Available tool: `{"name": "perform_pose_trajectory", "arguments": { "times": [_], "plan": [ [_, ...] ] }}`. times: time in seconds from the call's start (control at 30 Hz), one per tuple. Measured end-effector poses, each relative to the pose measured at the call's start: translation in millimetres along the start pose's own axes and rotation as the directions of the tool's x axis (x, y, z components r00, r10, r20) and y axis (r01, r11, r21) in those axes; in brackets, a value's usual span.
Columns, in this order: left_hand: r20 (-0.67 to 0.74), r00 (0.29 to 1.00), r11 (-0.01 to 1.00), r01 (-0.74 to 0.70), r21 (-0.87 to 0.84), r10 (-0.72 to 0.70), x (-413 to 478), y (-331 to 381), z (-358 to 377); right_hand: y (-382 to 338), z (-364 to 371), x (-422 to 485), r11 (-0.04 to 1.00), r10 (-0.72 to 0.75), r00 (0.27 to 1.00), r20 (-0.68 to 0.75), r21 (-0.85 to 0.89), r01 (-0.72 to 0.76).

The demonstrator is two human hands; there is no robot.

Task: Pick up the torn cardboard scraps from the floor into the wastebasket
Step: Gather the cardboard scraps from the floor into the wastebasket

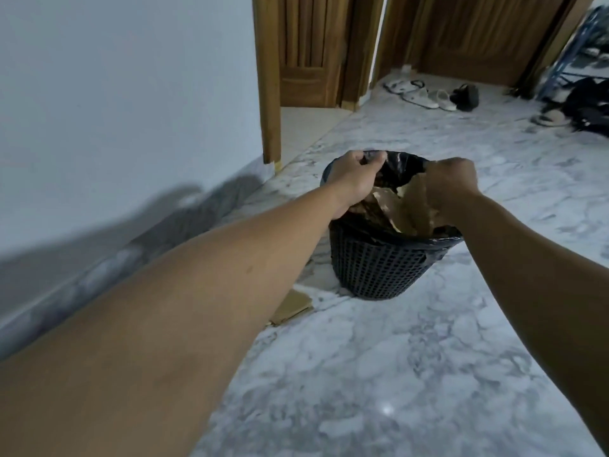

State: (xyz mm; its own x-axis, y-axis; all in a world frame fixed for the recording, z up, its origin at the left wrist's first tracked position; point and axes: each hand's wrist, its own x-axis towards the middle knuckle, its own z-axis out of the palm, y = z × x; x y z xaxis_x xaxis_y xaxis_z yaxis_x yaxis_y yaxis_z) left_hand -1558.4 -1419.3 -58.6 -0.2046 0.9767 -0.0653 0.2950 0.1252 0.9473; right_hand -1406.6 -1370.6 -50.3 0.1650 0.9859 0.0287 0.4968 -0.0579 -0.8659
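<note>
Mid-frame, the left hand [354,174] pinches the black liner [402,162] on the rim of the wastebasket [379,265], the right hand [451,186] grips cardboard scraps [412,207] over its mouth, and one loose scrap [293,306] lies on the floor lower left.

A pale wall [131,77] runs along the left edge of the marbled floor [395,357] up to two wooden doors [306,51] at the far end. Near the far right corner lie white sandals [418,92], a black shoe [466,97] and a dark bag [586,107], beside a blue rack [590,31].
</note>
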Motion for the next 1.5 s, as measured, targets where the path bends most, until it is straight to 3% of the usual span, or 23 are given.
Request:
{"name": "perform_pose_trajectory", "arguments": {
  "times": [0.03,0.13,0.37,0.47,0.63,0.7,0.8,1.1,1.33,1.5],
  "plan": [
    [-0.052,0.998,1.000,-0.023,0.011,0.023,-2,-6,-13,-3,9,-4,0.998,-0.044,0.999,0.002,0.038,0.044],
    [-0.264,0.964,0.993,-0.010,0.118,0.041,-11,-37,-66,-22,37,-17,0.972,-0.221,0.975,0.027,-0.075,0.222],
    [-0.489,0.859,0.875,0.346,0.339,-0.150,-91,-178,-216,-68,166,-90,0.796,-0.530,0.774,0.346,-0.113,0.595],
    [-0.573,0.767,0.822,0.505,0.262,-0.289,-145,-242,-260,-64,232,-127,0.782,-0.504,0.702,0.503,-0.079,0.618],
    [-0.705,0.578,0.724,0.677,0.133,-0.411,-213,-333,-290,-14,319,-174,0.733,-0.319,0.505,0.802,-0.129,0.668],
    [-0.682,0.577,0.732,0.675,0.088,-0.450,-224,-357,-287,10,338,-181,0.680,-0.238,0.421,0.875,-0.160,0.716],
    [-0.636,0.603,0.724,0.683,0.099,-0.482,-223,-377,-276,41,356,-183,0.631,-0.175,0.364,0.915,-0.179,0.755],
    [-0.742,0.597,0.690,0.675,0.260,-0.305,-205,-391,-258,81,350,-132,0.745,-0.264,0.560,0.785,-0.202,0.635],
    [-0.711,0.640,0.580,0.709,0.402,-0.290,-189,-390,-251,101,317,-100,0.841,-0.151,0.689,0.709,-0.274,0.466],
    [-0.531,0.806,0.786,0.497,0.369,-0.260,-156,-358,-204,114,280,-76,0.826,-0.039,0.778,0.627,-0.418,0.377]
  ]
}}
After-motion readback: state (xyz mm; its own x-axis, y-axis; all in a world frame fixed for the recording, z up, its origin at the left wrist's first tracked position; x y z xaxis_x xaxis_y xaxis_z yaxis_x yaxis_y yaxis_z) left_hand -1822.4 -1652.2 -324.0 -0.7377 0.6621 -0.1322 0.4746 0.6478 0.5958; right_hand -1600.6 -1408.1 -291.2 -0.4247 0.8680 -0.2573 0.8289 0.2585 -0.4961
